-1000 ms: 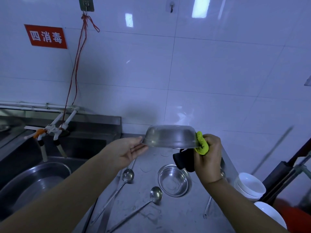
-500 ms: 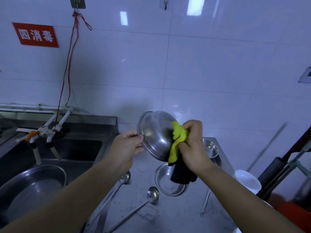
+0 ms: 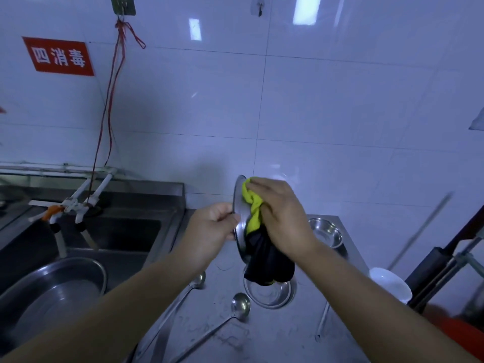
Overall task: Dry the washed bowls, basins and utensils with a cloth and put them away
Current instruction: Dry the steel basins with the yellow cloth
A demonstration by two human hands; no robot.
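Note:
A steel bowl (image 3: 239, 205) stands on edge in the air above the steel counter (image 3: 275, 334), seen almost side-on. My left hand (image 3: 212, 231) grips its rim from the left. My right hand (image 3: 281, 216) presses a yellow and black cloth (image 3: 255, 218) against the bowl's right face; the black end of the cloth hangs down. On the counter below lie a second steel bowl (image 3: 269, 292), two ladles (image 3: 239, 306) (image 3: 197, 279), and a third steel bowl (image 3: 326, 231) at the back right.
A sink (image 3: 117, 231) with taps (image 3: 70, 208) is at the left, with a large steel basin (image 3: 49, 294) in front of it. White bowls (image 3: 390, 284) sit at the counter's right edge. A thin rod (image 3: 323, 320) lies on the counter. Dark equipment stands at far right.
The bowl has turned from upside-down and level to standing on edge. My right hand with the cloth has moved from the rim onto the bowl's face.

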